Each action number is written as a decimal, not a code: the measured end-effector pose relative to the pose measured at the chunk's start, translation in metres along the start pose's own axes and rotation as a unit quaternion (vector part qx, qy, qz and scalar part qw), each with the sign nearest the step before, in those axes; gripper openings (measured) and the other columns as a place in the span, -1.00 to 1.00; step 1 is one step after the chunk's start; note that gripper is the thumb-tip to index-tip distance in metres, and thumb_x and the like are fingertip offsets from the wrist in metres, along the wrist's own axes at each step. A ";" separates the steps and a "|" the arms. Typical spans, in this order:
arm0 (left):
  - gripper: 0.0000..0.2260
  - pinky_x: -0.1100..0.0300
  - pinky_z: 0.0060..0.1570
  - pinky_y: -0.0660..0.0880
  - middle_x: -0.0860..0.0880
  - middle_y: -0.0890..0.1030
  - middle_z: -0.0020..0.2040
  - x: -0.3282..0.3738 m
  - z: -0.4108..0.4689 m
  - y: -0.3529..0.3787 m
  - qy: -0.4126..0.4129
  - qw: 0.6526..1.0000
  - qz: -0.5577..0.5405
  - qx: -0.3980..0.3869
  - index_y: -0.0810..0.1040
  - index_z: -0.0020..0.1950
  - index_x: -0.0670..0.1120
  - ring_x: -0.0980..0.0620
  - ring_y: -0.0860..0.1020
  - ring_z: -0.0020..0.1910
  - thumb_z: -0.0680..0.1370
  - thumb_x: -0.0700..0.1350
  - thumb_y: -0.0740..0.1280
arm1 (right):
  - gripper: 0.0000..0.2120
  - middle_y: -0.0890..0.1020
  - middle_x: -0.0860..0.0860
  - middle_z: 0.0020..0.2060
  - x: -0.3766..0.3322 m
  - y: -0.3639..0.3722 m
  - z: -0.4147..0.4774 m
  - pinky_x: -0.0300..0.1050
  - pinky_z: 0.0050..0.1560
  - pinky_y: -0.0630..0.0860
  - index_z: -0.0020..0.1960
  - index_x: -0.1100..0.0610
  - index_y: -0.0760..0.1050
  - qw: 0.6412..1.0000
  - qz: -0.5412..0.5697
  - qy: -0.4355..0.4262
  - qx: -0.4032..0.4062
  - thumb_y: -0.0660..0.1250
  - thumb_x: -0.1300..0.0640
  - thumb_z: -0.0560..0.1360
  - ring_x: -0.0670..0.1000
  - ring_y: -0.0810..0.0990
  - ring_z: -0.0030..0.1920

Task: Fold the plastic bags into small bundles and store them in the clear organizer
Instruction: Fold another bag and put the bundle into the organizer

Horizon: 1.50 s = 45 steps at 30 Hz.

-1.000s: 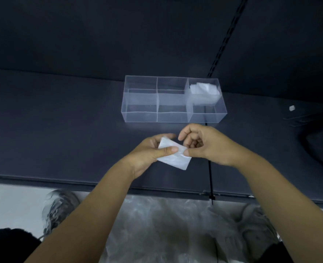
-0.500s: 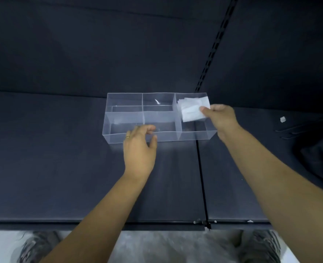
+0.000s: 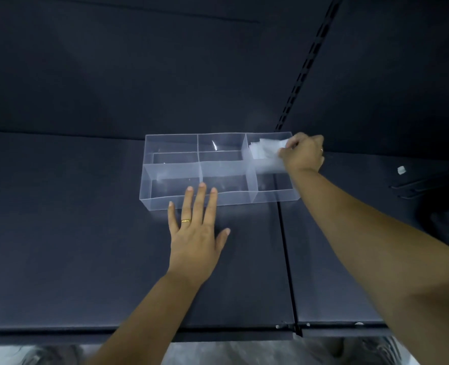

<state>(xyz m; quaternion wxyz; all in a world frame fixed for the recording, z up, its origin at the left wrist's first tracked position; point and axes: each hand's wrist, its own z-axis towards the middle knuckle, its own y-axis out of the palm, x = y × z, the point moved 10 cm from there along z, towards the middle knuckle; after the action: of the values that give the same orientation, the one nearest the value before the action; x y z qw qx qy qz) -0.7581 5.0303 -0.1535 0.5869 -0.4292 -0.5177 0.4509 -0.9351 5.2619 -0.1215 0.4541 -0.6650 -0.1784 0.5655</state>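
Storing: the right hand (image 3: 301, 154) pinches the folded white plastic bundle (image 3: 264, 151) inside the clear plastic organizer (image 3: 157, 202); the left hand (image 3: 198, 233) lies flat, fingers straight. Next, I think: let go.

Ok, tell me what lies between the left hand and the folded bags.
In the head view, only walls of the clear organizer and its unfilled near-middle compartment separate the left hand from the folded bags.
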 end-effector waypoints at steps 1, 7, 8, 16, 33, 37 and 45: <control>-0.32 -0.27 0.45 -0.02 -0.10 0.04 0.57 0.000 0.000 0.001 0.000 1.000 0.002 -0.003 -0.08 0.54 -0.06 -0.13 -0.08 0.54 0.57 0.14 0.19 | -0.89 0.40 0.08 0.16 -0.001 0.003 0.001 0.01 0.25 0.37 -0.16 0.00 0.54 1.000 -0.007 -0.009 -0.015 0.41 0.20 0.43 0.12 0.51 0.13; -0.23 -0.23 0.45 -0.25 -0.03 -0.33 0.52 -0.005 0.001 0.012 0.001 0.999 0.031 -0.036 -0.43 0.46 0.01 -0.06 -0.39 0.48 0.59 0.15 0.13 | -0.81 0.33 0.05 0.25 0.003 0.017 0.006 0.03 0.34 0.31 -0.06 -0.05 0.60 0.991 -0.042 0.034 -0.119 0.48 -0.05 0.37 0.12 0.45 0.23; -0.24 -0.22 0.44 -0.26 -0.03 -0.31 0.53 -0.004 0.002 0.010 0.003 0.999 0.027 -0.035 -0.40 0.48 0.01 -0.06 -0.38 0.48 0.59 0.14 0.14 | -0.79 0.33 0.05 0.26 0.002 0.015 0.004 0.04 0.35 0.29 -0.04 -0.04 0.60 0.992 -0.034 0.030 -0.115 0.49 -0.05 0.36 0.11 0.45 0.24; -0.45 -0.19 0.46 -0.05 -0.16 0.16 0.54 -0.021 -0.061 -0.008 -0.016 1.000 -0.018 -0.002 0.23 0.51 -0.15 -0.16 0.08 0.53 0.58 0.06 0.24 | -0.78 0.36 0.07 0.21 -0.021 -0.044 -0.116 0.01 0.35 0.29 0.04 0.12 0.56 0.984 0.106 -0.141 -0.034 0.42 0.07 0.43 0.02 0.42 0.22; -0.34 -0.06 0.41 -0.36 -0.01 -0.29 0.55 -0.073 -0.161 0.044 -0.078 0.976 0.015 -0.201 -0.28 0.54 0.05 -0.05 -0.32 0.51 0.58 0.31 -0.11 | -0.21 0.48 -0.01 0.11 0.168 0.072 -0.564 -0.17 0.07 0.39 0.27 0.10 0.39 0.724 -0.115 0.013 -0.680 0.32 -0.46 0.29 0.00 0.49 0.10; -0.34 -0.06 0.41 -0.37 -0.02 -0.30 0.55 -0.072 -0.161 0.042 -0.077 0.976 0.013 -0.205 -0.28 0.54 0.04 -0.06 -0.33 0.51 0.58 0.31 -0.11 | -0.55 0.30 -0.02 -0.48 0.141 0.074 -0.567 -0.28 -0.42 0.22 -0.45 0.09 0.25 0.727 -0.123 -0.087 -0.670 0.42 0.03 0.47 -0.08 0.30 -0.44; -0.46 0.01 0.45 -0.03 0.04 0.10 0.56 -0.059 -0.154 0.008 -0.191 0.902 -0.284 -0.263 0.23 0.51 0.05 0.03 0.02 0.54 0.61 0.27 -0.04 | -0.71 0.58 0.01 -0.46 0.084 0.012 -0.401 -0.26 -0.45 0.39 -0.22 0.17 0.53 0.820 0.193 0.181 -0.508 0.35 -0.04 0.51 -0.05 0.47 -0.49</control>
<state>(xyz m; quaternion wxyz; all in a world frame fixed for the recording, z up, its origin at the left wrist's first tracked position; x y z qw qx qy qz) -0.6088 4.9690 -0.1889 0.4458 -0.3082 -0.8196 0.1856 -0.5464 5.1578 -0.2016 -0.0420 -0.9125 -0.2229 0.3404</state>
